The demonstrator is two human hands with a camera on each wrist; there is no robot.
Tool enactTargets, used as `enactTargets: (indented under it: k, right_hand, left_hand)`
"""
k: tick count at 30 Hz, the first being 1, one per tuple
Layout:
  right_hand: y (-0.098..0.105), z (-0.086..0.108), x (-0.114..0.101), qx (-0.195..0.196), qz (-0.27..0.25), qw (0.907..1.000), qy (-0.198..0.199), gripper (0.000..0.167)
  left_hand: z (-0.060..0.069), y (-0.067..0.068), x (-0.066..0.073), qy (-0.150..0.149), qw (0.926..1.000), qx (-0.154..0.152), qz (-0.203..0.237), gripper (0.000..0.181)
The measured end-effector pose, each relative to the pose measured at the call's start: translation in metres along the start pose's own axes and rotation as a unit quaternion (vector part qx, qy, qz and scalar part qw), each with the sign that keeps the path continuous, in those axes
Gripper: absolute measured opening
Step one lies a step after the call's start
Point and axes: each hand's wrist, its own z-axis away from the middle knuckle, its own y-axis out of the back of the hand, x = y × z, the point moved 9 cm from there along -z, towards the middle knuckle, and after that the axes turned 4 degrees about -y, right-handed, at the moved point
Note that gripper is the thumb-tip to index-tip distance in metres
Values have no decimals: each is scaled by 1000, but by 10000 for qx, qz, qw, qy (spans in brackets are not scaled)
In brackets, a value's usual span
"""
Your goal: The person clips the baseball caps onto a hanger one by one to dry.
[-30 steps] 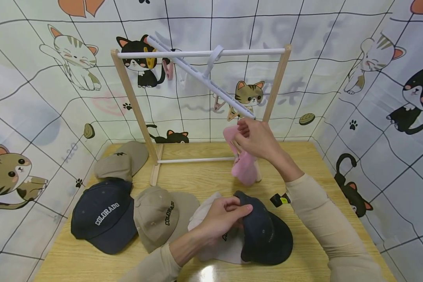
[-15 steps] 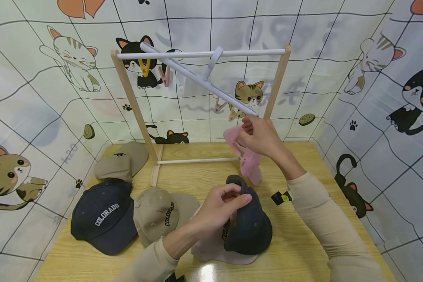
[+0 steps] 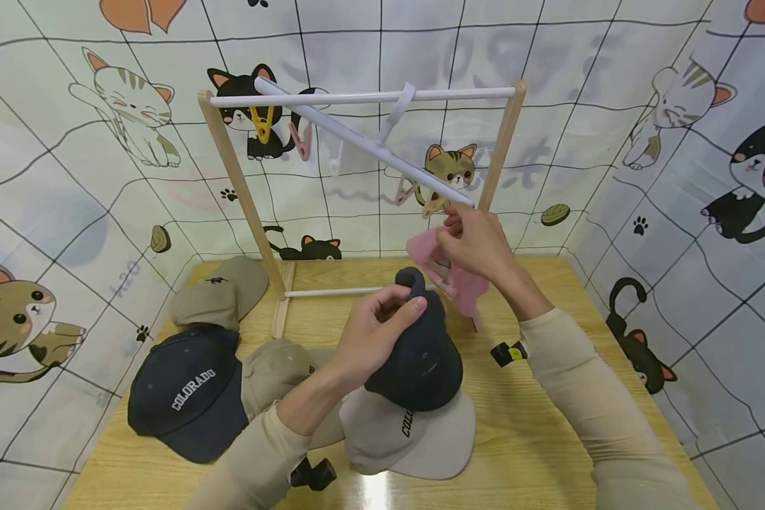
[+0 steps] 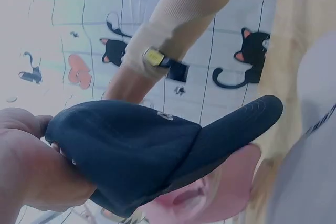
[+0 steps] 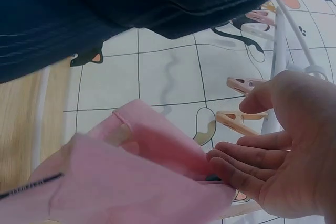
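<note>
My left hand (image 3: 376, 333) grips a navy cap (image 3: 423, 361) by its back edge, holding it above a pale cap (image 3: 414, 439) with dark lettering on the table. In the left wrist view the navy cap (image 4: 126, 145) points its brim away from the fingers. My right hand (image 3: 478, 241) is by the low end of a tilted white clip hanger (image 3: 363, 142). Its thumb and fingers are apart near a peach clip (image 5: 239, 121). A pink cap (image 3: 465, 287) hangs below that hand; its attachment is hidden in the head view.
The hanger hooks over the top bar of a wooden-sided rack (image 3: 242, 191). Yellow (image 3: 263, 124) and pink clips (image 3: 302, 142) hang at its high end. Navy (image 3: 188, 389) and beige caps (image 3: 277, 375) lie at left, another beige cap (image 3: 219, 290) behind them.
My left hand has lifted the navy cap up and leftward, uncovering more of the pale cap below. The hanger's low end and my right hand have shifted slightly right; the pink cap has swung right.
</note>
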Motion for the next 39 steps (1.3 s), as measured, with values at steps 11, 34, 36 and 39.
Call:
enactTargets:
  k: [11,34,36,39]
  right_hand:
    - [-5,-6,1,246,-332,9991,-112,51]
    - [-2,-17,5,2601,-1311,9550,-561,48]
    - [-2,-18,7,2746,-1352,9497,-661,52]
    - [-3,-20,11,2860,-1430,9439,-826,56]
  left_hand:
    - [-20,38,7,-318,9957,751,-430,23]
    - [-31,62,10,-630,9918,966,-556,19]
    - [-31,62,10,-635,9917,973,-548,20]
    - [-29,62,10,-605,9918,993,-538,20]
